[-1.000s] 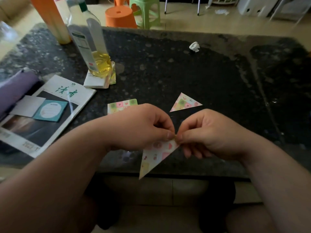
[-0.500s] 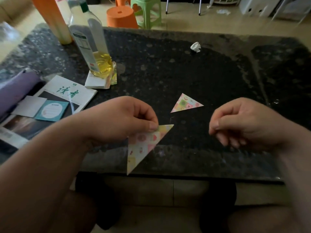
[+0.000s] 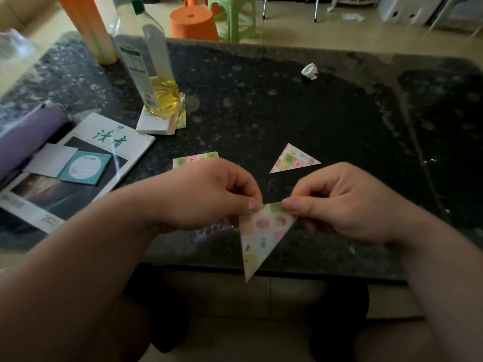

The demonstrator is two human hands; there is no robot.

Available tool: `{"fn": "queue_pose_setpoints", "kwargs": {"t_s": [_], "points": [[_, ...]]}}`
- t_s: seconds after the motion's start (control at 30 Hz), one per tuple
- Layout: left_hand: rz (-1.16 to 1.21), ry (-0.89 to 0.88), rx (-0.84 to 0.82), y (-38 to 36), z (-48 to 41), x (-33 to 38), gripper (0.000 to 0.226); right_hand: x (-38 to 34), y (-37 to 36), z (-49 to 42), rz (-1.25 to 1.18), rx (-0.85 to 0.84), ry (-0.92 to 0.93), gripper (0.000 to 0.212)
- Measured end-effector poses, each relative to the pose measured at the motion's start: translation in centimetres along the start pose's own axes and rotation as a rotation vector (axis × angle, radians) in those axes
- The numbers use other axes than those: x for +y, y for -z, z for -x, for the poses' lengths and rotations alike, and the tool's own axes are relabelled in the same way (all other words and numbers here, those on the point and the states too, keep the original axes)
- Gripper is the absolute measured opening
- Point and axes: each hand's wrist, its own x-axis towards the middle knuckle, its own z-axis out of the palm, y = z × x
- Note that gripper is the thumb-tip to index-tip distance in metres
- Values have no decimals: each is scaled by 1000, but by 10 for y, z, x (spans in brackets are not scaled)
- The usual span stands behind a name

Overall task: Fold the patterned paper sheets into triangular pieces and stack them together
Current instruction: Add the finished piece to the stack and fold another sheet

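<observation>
The left hand [image 3: 206,194] and right hand [image 3: 347,202] pinch the paper triangle [image 3: 261,239] — the bottle [image 3: 136,64] holds yellow liquid [image 3: 162,96].

Head camera looks down, close above table [image 3: 261,113].

Two large green Chinese characters, read as 读者, are printed on the white top band of the magazine [image 3: 109,138] at the left of the table [image 3: 261,113]. Small digits at its near corner are too blurred to be read. The print on the label [image 3: 136,66] of the oil bottle [image 3: 156,82] cannot be made out. A small red V-shaped mark is seen on the folded triangle [image 3: 294,159] lying flat.
</observation>
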Motion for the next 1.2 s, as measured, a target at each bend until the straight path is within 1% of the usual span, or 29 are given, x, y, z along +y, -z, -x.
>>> {"fn": "queue_pose_setpoints", "kwargs": {"t_s": [0.03, 0.1, 0.17, 0.2, 0.27, 0.33, 0.37, 0.4, 0.43, 0.47, 0.5, 0.57, 0.63, 0.73, 0.9, 0.97, 1.03, 1.1, 1.13, 1.2], "points": [[-20, 14, 4, 3, 2, -1, 14, 1, 4, 1, 13, 17, -8, 27], [-147, 33, 23, 10, 5, -4, 16, 2, 15, 5, 23, 78, -12, 32], [-266, 77, 91, 18, 10, -13, 17, 4, 29, 10, -15, 216, -12, 37], [-249, 104, 139, 23, 12, -19, 18, 5, 35, 13, -58, 289, -22, 36], [-101, 138, 269, 27, 15, -29, 20, 7, 41, 16, -169, 367, -55, 28], [171, 154, 386, 22, 13, -29, 24, 8, 35, 14, -267, 366, -93, 23], [341, 155, 396, 16, 11, -25, 22, 8, 28, 11, -289, 345, -116, 24], [493, 161, 368, 9, 9, -20, 19, 8, 22, 7, -293, 319, -138, 25], [586, 171, 306, 3, 6, -16, 29, 8, 15, 3, -289, 298, -159, 26], [605, 182, 232, -3, 4, -14, 40, 8, 11, -1, -284, 289, -178, 28], [581, 182, 159, -8, 1, -13, 43, 7, 7, -3, -282, 287, -195, 29], [559, 191, 90, -15, -6, -12, 37, 7, 3, -7, -279, 290, -233, 30], [635, 218, 114, -18, -13, -13, 27, 7, 2, -8, -283, 284, -258, 28], [721, 231, 162, -19, -20, -13, 15, 10, 3, -8, -298, 283, -228, 19], [720, 214, 207, -21, -23, -10, 20, 17, 6, -8, -319, 288, -183, 9], [718, 182, 220, -22, -23, -9, 33, 18, 5, -10, -292, 300, -176, 10], [672, 137, 227, -25, -22, -8, 56, 18, 3, -11, -267, 328, -166, 10], [595, 59, 246, -28, -22, -10, 74, 19, 2, -12, -244, 340, -142, 11], [524, 8, 270, -29, -23, -13, 78, 19, 2, -12, -215, 336, -127, 13], [299, -90, 352, -29, -26, -20, 77, 21, 2, -13, -111, 321, -104, 18]]}}
